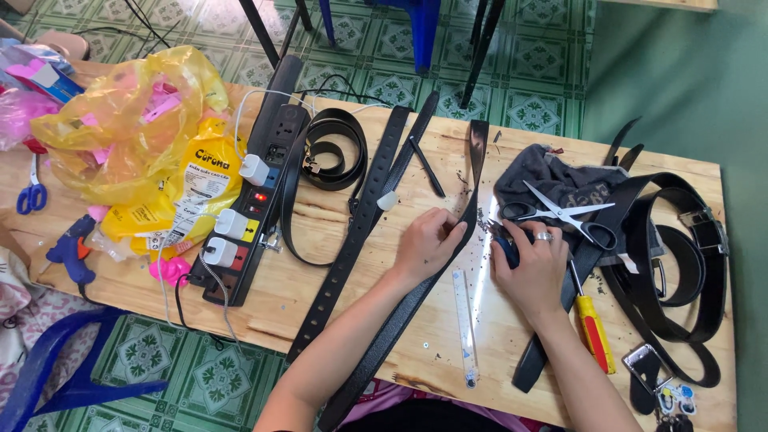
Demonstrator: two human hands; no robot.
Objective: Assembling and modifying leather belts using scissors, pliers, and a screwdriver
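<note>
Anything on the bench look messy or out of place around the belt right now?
Yes: dark shavings are scattered on the wooden table beside the black belt under the left hand. Open scissors lie on a grey cloth just above the right hand.

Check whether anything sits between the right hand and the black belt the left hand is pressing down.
Nothing visible does. The left hand presses the black belt flat on the wooden table. The right hand, gripping a dark tool, lies just beside it. Only a clear ruler lies nearer the person, off the direct line.
</note>
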